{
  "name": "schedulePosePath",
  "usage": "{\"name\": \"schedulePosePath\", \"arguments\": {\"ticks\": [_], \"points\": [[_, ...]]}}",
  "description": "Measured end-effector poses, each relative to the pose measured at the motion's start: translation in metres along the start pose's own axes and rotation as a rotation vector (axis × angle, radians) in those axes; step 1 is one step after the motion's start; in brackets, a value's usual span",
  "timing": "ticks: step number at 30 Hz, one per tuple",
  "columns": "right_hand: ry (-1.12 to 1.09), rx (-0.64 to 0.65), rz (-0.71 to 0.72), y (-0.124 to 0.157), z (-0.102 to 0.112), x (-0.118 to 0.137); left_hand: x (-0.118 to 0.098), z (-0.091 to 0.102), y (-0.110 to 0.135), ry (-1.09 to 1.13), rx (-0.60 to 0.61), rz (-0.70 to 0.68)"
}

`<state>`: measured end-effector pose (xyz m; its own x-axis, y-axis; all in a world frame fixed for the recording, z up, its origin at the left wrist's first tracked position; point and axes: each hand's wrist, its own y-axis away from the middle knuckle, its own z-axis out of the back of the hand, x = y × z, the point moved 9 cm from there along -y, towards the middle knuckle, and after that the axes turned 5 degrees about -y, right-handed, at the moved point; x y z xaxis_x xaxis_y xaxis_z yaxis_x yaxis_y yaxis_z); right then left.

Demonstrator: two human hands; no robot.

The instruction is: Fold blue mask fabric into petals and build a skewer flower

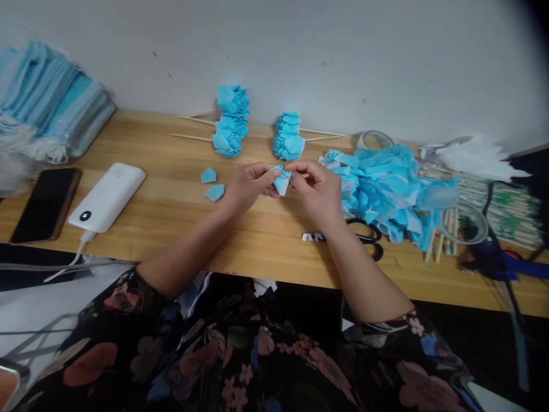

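Between my hands, over the middle of the wooden table, is a small folded piece of light blue fabric (282, 182) with a white underside. My left hand (253, 186) pinches its left side with thumb and fingers. On the right edge, the thumb and forefinger of my right hand (315, 186) close on the same piece. Two loose blue petal-shaped pieces (215, 192) lie left of my left hand. Behind my hands rest blue fabric flowers on sticks, one group (230, 123) at left and another (288, 137) at right.
A heap of blue fabric scraps (386, 186) lies at right, with tape rolls (463, 222) and packed sticks (510, 212) beside it. Black-handled scissors (364, 232) are under my right forearm. At left are a phone (46, 205), a white power bank (108, 196) and stacked face masks (55, 97).
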<state>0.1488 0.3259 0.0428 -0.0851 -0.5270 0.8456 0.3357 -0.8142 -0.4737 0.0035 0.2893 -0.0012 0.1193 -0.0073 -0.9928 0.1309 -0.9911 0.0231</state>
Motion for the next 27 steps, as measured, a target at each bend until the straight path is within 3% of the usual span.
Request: {"name": "schedulePosePath", "arguments": {"ticks": [9, 15, 19, 27], "points": [[-0.002, 0.035, 0.030, 0.001, -0.004, 0.004, 0.006, 0.002, -0.003, 0.028, 0.022, 0.010], [-0.153, 0.032, -0.099, 0.001, -0.001, -0.008, 0.008, 0.002, -0.007, 0.052, 0.025, -0.003], [-0.234, 0.103, -0.224, 0.001, -0.007, -0.023, 0.007, 0.003, -0.007, 0.040, 0.017, -0.007], [-0.308, 0.147, -0.224, 0.002, -0.016, -0.031, 0.005, 0.000, -0.003, 0.034, 0.030, -0.005]]}}
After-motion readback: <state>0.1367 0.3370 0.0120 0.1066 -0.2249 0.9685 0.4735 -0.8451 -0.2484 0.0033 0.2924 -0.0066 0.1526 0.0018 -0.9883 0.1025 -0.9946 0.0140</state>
